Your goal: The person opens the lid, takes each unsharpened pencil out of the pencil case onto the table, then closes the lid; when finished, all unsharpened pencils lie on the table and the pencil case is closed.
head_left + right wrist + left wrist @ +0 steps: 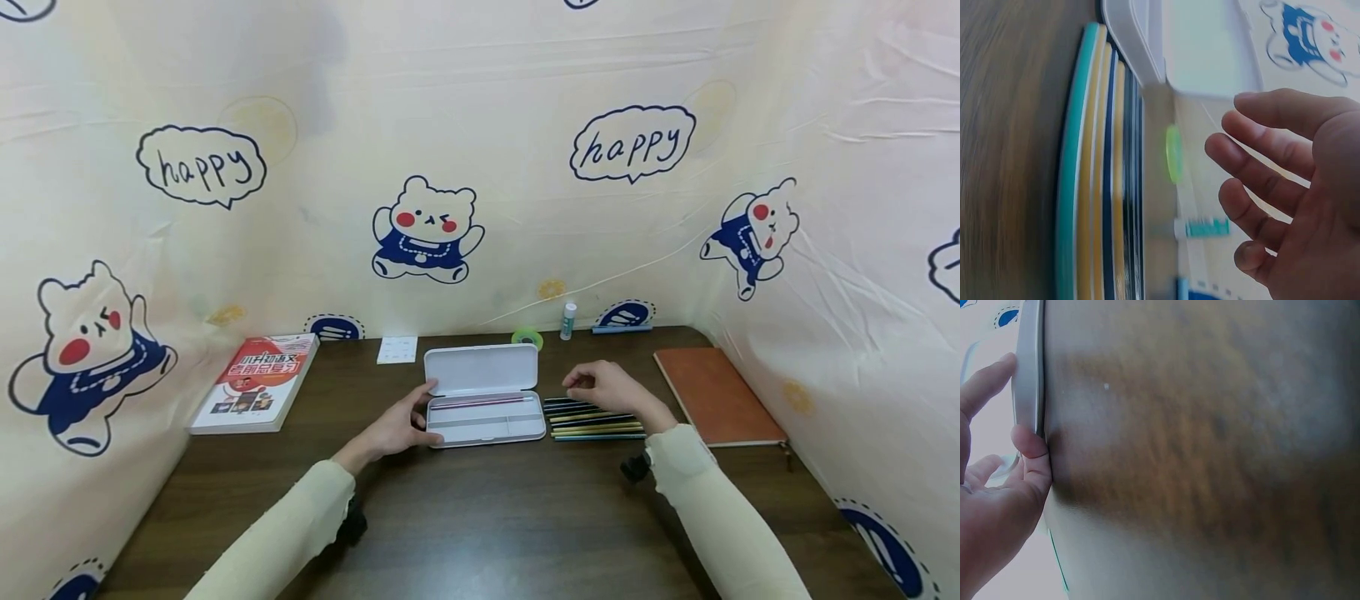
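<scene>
While both cream sleeves reached in from the near edge of the dark wooden table (480, 517), the left hand (393, 429) lay at the left end of the open white pencil case (486, 417), its thumb and fingertips touching the case's rim, the fingers only lightly bent and not wrapped round it; the left wrist view showed the same contact along the grey edge (1027, 369). One pink pencil (480, 402) lay lengthwise in the far compartment of the tray. Just right of the case, a row of coloured pencils (592, 419) lay side by side on the table, teal nearest, then yellow and darker ones beyond. Above them hovered the right hand (603, 387), fingers loosely spread and relaxed, holding nothing, as the right wrist view made plain (1285, 187). Farther right lay a brown notebook (716, 396); far left, a red-and-white book (258, 382). Beyond the raised lid (482, 369) sat a white card (397, 350), a green tape roll (527, 338) and a glue stick (568, 321) against the bear-printed cloth (427, 229).
</scene>
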The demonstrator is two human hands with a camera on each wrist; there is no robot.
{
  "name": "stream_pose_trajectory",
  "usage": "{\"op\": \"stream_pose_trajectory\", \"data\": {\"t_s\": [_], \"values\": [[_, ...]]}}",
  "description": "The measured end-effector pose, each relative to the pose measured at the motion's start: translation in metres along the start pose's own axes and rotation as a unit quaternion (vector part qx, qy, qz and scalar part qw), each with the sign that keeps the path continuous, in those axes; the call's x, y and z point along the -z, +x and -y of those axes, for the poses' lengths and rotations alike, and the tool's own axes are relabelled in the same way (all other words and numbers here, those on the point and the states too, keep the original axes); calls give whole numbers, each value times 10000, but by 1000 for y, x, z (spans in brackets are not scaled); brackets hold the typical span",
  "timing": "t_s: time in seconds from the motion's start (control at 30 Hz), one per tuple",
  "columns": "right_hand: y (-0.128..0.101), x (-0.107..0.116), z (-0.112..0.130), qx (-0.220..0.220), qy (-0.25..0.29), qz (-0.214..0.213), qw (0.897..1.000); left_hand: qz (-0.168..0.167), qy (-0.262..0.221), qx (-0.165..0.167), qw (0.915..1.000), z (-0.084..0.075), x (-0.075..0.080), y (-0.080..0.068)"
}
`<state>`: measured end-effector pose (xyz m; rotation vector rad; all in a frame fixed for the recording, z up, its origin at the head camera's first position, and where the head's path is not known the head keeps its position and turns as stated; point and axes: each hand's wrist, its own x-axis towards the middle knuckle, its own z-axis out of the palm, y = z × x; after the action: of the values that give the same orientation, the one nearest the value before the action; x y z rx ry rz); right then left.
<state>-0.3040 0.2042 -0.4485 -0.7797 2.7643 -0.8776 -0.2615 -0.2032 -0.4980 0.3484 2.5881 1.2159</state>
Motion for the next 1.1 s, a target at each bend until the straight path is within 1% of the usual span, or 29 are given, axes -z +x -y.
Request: {"op": "stream_pose_trajectory", "data": {"t_s": [0.27, 0.4, 0.5, 0.63, 0.93, 1.1], "values": [[26, -25, 13, 140, -128, 114, 9998, 7, -41, 1, 10000, -1, -1, 1], [34, -35, 20, 327, -367, 151, 9987, 12, -47, 31, 10000, -2, 0, 1], [38, -41, 24, 393, -516, 274, 9975, 6, -31, 50, 10000, -2, 0, 1], [43, -48, 27, 319, -557, 468, 9968, 12, -12, 44, 10000, -2, 0, 1], [49, -55, 36, 444, -959, 473, 9933, -25, -2, 62, 10000, -2, 0, 1], [50, -56, 41, 335, -981, 717, 9920, 8, -40, 76, 10000, -4, 0, 1]]}}
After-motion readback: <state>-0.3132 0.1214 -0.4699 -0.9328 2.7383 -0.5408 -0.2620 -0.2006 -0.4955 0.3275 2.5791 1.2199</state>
